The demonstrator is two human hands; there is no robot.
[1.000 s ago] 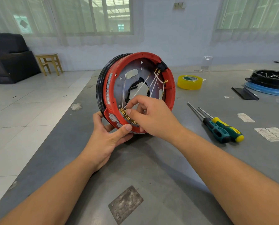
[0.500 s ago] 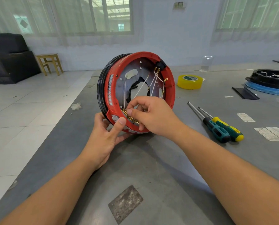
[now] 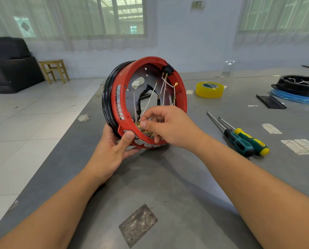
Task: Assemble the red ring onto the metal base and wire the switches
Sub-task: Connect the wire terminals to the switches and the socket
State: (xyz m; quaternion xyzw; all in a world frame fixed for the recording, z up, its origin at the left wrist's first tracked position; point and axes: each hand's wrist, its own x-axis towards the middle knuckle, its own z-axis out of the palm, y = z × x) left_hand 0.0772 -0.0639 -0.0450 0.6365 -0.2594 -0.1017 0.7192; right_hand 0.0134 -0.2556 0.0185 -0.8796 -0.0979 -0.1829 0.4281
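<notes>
your left hand (image 3: 112, 155) grips the lower edge of the red ring (image 3: 181, 90), which is tipped up on edge and seated around the grey metal base (image 3: 146, 76). white wires (image 3: 161, 91) cross its opening above your right hand (image 3: 169, 127), whose fingers pinch at brass terminals (image 3: 141, 127).

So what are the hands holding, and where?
The left hand grips the red ring by its lower rim; the right hand pinches at the brass terminals inside.

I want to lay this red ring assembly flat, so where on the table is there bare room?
Bare grey table between the forearms, bordered by the scuffed patch. Also between the red ring and the screwdrivers. Crowded on the right: yellow tape, paper labels, black tray.
</notes>
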